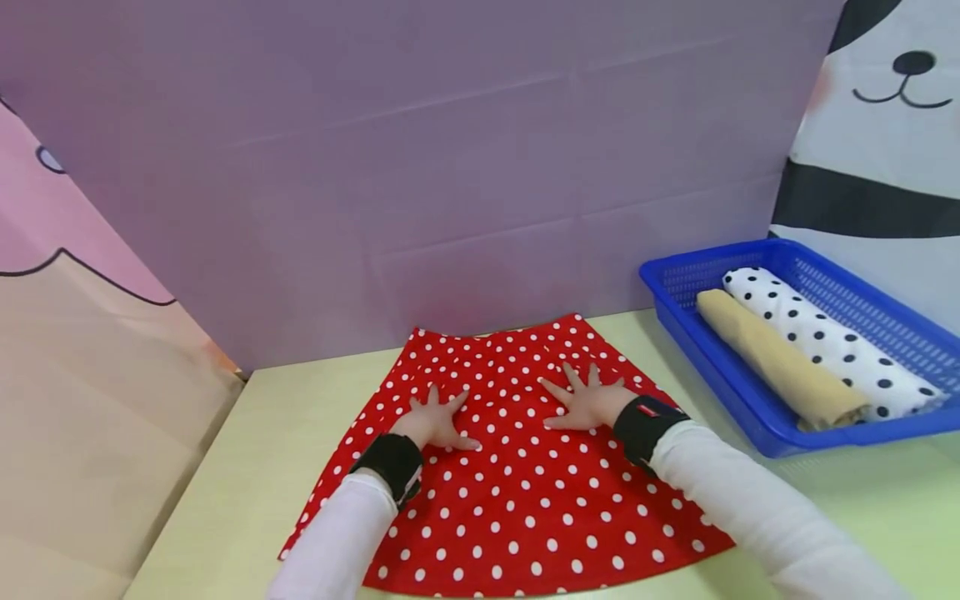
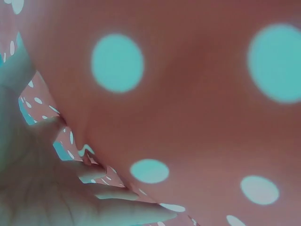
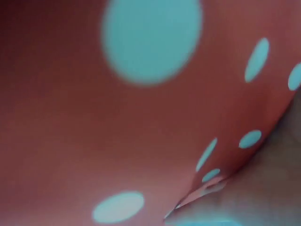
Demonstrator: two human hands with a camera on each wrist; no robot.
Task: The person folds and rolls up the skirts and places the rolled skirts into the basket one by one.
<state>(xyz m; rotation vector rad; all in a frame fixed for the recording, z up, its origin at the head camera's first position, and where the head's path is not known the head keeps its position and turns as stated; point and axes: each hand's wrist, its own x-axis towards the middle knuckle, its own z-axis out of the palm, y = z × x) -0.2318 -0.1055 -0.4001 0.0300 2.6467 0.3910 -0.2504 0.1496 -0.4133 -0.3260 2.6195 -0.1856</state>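
Observation:
A red skirt with white polka dots lies spread out on the table, its narrow waist end toward the wall and its wide hem toward me. On its left half rests my left hand, fingers spread. My right hand lies on the right half, its fingers also splayed. In the left wrist view, the fingertips of the left hand touch the dotted cloth. The right wrist view is mostly filled by blurred red cloth, with part of the right hand at the lower right.
A blue plastic basket stands on the right side of the table. It holds a rolled beige cloth and a rolled white cloth with black dots. Behind the table rises a purple wall covering.

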